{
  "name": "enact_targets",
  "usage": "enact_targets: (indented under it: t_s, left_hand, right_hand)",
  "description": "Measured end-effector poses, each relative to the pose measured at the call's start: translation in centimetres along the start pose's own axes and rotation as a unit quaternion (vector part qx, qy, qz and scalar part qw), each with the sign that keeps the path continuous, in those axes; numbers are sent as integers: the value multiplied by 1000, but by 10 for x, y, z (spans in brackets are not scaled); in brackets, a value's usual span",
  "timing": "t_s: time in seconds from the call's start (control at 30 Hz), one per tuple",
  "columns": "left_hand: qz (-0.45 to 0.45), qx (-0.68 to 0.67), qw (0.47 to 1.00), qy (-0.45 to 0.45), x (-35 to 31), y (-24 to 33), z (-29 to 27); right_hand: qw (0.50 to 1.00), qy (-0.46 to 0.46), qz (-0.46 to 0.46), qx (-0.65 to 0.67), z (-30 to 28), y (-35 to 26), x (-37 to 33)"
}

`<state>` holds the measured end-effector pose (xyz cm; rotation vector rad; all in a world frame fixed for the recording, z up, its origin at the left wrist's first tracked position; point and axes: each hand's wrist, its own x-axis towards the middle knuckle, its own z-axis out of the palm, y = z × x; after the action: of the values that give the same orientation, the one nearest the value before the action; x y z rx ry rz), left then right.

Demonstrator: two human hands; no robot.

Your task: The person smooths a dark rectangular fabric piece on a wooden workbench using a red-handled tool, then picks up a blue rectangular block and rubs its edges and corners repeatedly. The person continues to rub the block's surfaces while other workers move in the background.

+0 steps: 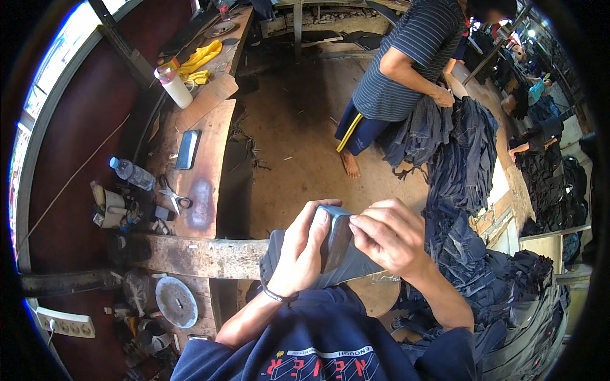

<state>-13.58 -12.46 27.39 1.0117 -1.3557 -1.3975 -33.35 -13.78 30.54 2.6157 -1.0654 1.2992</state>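
In front of my chest, my left hand point(302, 247) is wrapped round a dark, narrow block-like thing point(337, 244) with a bluish upper edge; its exact kind I cannot make out. The thumb lies along its top. My right hand point(394, 238) has its fingers curled in a pinch at the block's right upper corner. Whether a small piece sits between those fingertips is hidden. Dark grey cloth or padding point(359, 270) lies beneath both hands, close to the wooden beam point(235, 256).
On the left bench point(216, 171) are scissors point(175, 195), a phone point(187, 150), a plastic bottle point(132, 173), a white bottle point(175, 87) and a yellow cloth point(200, 60). A round plate point(176, 301) lies below. Another person point(406, 70) handles dark garments point(460, 152), heaped along my right.
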Motion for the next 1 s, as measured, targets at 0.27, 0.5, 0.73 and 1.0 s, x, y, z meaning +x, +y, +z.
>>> enact_targets:
  t_s: [0.27, 0.5, 0.73, 1.0]
  left_hand:
    - [8, 32, 999, -4, -1, -3, -3]
    - [-18, -28, 999, -27, -4, -6, -3]
    - [-27, -28, 999, -34, -6, -6, -3]
    - [-19, -75, 996, -41, -7, -2, -4]
  right_hand:
    - [998, -37, -40, -31, 4, 4, 3]
    - [996, -85, -35, 10, 4, 10, 6]
    - [988, -130, 22, 83, -4, 6, 6]
    - [992, -68, -6, 102, -2, 3, -1]
